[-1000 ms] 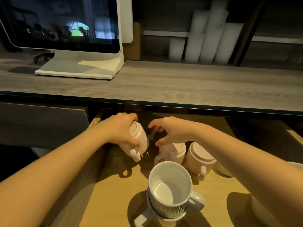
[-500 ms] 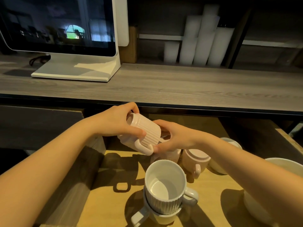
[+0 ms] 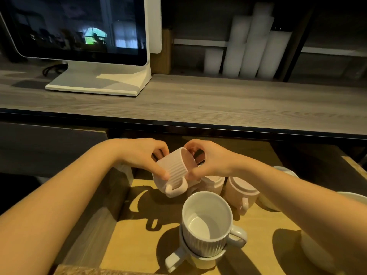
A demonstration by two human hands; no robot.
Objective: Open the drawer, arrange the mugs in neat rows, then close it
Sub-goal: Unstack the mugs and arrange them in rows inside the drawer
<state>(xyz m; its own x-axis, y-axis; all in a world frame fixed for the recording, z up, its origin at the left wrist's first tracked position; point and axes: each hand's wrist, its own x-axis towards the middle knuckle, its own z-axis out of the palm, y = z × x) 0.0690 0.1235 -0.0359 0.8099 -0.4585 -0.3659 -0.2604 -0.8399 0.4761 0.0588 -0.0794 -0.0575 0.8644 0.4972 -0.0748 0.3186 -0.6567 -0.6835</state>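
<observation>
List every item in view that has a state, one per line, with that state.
drawer: open
pink ribbed mug: lifted, tilted on its side, handle down
left hand: grip on the pink ribbed mug
right hand: grip on its rim
white mug stack: upright, two nested
pink mug: upside down
monitor: dark, showing reflections

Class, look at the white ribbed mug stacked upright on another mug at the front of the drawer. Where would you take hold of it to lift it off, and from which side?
Probably by the handle: on the white ribbed mug it juts out to the right, clear of the lower mug, whose handle points front-left. Come in from the right and lift straight up, since it sits nested upright.
</observation>
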